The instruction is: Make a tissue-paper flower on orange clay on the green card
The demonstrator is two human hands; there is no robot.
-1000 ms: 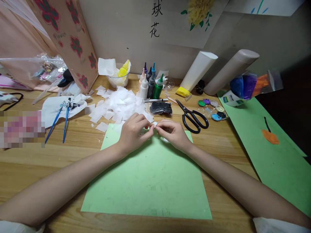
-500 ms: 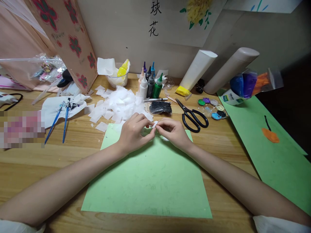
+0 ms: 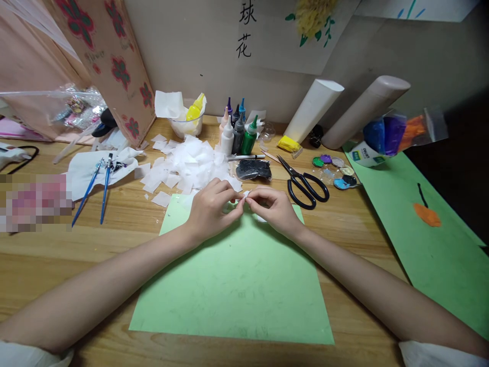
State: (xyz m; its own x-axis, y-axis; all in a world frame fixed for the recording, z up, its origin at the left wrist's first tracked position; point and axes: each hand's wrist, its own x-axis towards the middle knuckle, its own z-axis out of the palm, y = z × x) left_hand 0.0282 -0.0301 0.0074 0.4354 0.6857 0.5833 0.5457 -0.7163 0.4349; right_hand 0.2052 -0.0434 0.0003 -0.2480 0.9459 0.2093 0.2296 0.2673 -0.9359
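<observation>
Over the far edge of a green sheet of paper [image 3: 229, 285], my left hand [image 3: 214, 210] and my right hand [image 3: 274, 210] meet fingertip to fingertip. Both are closed in a pinch on one small piece of white paper [image 3: 246, 194], mostly covered by the fingers. A bit of white also shows on the sheet below my right hand. Just beyond my left hand lies a loose heap of white paper squares [image 3: 198, 160]. Black-handled scissors [image 3: 303, 183] rest on the table to the right of my right hand.
Behind the heap stand several paint bottles [image 3: 239, 135] and a plastic cup [image 3: 186, 126]. Two paintbrushes [image 3: 105, 191] lie on a stained tissue at left. A black packet [image 3: 254, 169] sits near the scissors. More green paper [image 3: 439, 265] covers the right side, under a bag of coloured clay [image 3: 385, 135].
The fingers have closed further around the white paper, so less of it shows. The whole view has shifted very slightly; nothing else has visibly moved.
</observation>
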